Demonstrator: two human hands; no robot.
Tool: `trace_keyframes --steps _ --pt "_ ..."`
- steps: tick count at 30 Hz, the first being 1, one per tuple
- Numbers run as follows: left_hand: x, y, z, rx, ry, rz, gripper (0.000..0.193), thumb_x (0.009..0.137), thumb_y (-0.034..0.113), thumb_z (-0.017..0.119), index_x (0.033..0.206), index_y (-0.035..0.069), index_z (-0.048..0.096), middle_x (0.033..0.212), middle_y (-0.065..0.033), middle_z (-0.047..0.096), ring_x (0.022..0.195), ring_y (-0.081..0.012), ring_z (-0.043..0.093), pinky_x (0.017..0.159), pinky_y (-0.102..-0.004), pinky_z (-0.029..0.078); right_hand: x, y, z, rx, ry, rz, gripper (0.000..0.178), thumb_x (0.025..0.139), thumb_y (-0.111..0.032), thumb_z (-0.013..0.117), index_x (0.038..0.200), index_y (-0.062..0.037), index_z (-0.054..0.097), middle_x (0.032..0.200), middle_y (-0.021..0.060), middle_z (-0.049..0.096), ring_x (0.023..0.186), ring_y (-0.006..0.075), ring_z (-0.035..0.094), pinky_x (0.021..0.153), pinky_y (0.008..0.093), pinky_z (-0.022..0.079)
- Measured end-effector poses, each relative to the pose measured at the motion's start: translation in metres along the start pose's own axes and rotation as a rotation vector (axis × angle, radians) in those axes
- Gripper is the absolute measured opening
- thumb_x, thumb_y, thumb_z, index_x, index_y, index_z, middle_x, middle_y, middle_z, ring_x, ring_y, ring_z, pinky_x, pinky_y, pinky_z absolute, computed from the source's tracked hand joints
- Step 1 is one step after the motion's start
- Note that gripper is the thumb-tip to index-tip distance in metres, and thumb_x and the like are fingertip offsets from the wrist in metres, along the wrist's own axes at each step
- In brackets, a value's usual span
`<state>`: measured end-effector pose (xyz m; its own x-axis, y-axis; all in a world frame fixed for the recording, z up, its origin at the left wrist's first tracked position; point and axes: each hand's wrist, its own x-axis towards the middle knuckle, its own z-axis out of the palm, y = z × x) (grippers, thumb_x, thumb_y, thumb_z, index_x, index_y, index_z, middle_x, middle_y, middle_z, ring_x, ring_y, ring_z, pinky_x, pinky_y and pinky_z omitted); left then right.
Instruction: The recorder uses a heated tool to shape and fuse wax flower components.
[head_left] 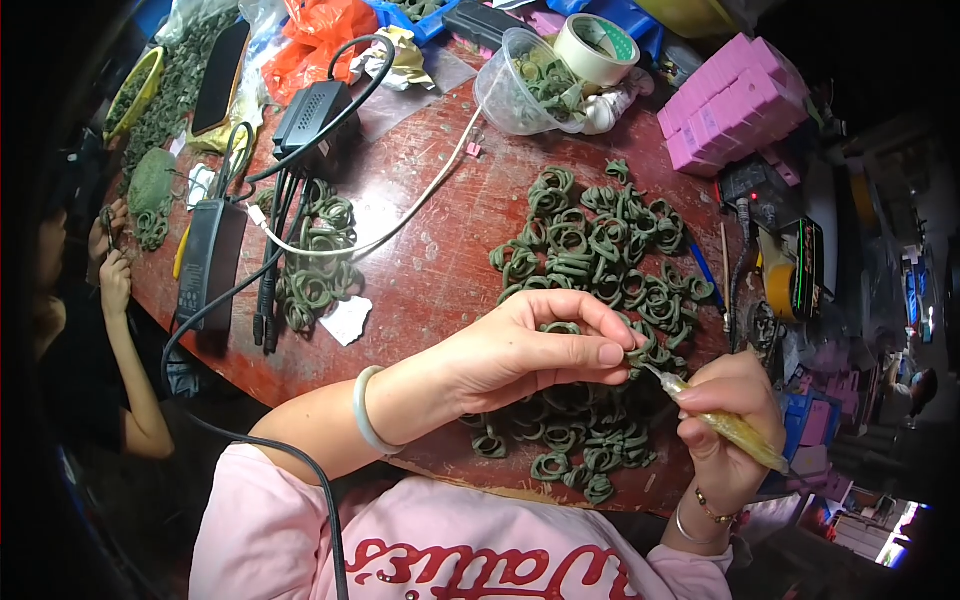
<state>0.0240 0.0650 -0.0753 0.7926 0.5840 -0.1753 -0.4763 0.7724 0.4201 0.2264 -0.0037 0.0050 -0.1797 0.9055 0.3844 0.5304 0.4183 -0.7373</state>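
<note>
My left hand [520, 350] is closed in a pinch, thumb against fingers, on a small dark green ring [645, 358] above the table. Closed around a slim, clear squeeze tube [738, 434] with yellowish contents, my right hand [735, 395] points its thin nozzle at that ring. The nozzle tip is close to the ring; whether they touch I cannot tell. Under and beyond both hands spreads a heap of similar green rings [570, 240], and part of it is hidden by my left hand.
On the red table [420, 230] a black adapter [312, 118] and cables lie to the left, near more rings [318, 280]. A clear tub [515, 100], tape roll [596, 50] and pink foam blocks [735, 100] stand at the back. Another person's hand [115, 270] is at far left.
</note>
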Motion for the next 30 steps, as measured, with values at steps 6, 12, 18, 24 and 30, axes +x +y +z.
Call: trace_keyframes --steps 6,12,18,24,30 --pt "0.001 -0.002 0.000 0.005 0.001 0.023 0.014 0.088 0.005 0.066 0.101 -0.001 0.064 0.116 -0.0150 0.062 0.101 -0.0189 0.064 0.092 -0.0315 0.055 0.000 -0.002 0.001 0.073 -0.037 0.090 0.037 0.085 -0.039 0.070 0.089 -0.0022 0.069 0.079 0.0086 0.061 0.066 0.0159 0.057 0.058 0.0250 0.043" --pt "0.002 -0.003 -0.001 0.031 0.022 0.048 0.012 0.088 0.003 0.066 0.100 0.000 0.065 0.118 -0.0165 0.061 0.103 -0.0194 0.063 0.092 -0.0325 0.054 -0.002 0.000 0.008 0.104 0.023 0.138 0.036 0.089 -0.036 0.066 0.093 -0.0009 0.070 0.078 0.0080 0.061 0.064 0.0128 0.057 0.059 0.0240 0.044" --pt "0.002 -0.004 -0.001 0.086 0.031 0.048 0.011 0.088 0.002 0.065 0.099 0.000 0.065 0.119 -0.0171 0.060 0.104 -0.0197 0.062 0.092 -0.0330 0.054 0.003 0.000 0.016 0.139 0.033 0.068 0.035 0.091 -0.034 0.064 0.092 0.0004 0.069 0.079 0.0081 0.062 0.065 0.0126 0.058 0.059 0.0236 0.045" --pt "0.000 -0.001 0.000 0.001 0.029 0.027 0.014 0.089 0.004 0.065 0.103 0.000 0.064 0.115 -0.0131 0.062 0.101 -0.0178 0.063 0.092 -0.0319 0.054 -0.006 0.000 0.011 0.191 0.328 0.235 0.038 0.095 -0.035 0.059 0.095 0.0025 0.064 0.079 0.0080 0.061 0.058 0.0074 0.055 0.051 0.0177 0.042" --pt "0.001 -0.001 -0.004 -0.034 0.001 -0.005 0.017 0.090 0.007 0.064 0.106 0.002 0.063 0.113 -0.0110 0.063 0.099 -0.0149 0.063 0.088 -0.0284 0.054 -0.011 0.004 0.014 0.221 0.276 0.219 0.032 0.096 -0.029 0.059 0.098 0.0025 0.063 0.079 0.0086 0.064 0.058 0.0067 0.055 0.052 0.0165 0.042"
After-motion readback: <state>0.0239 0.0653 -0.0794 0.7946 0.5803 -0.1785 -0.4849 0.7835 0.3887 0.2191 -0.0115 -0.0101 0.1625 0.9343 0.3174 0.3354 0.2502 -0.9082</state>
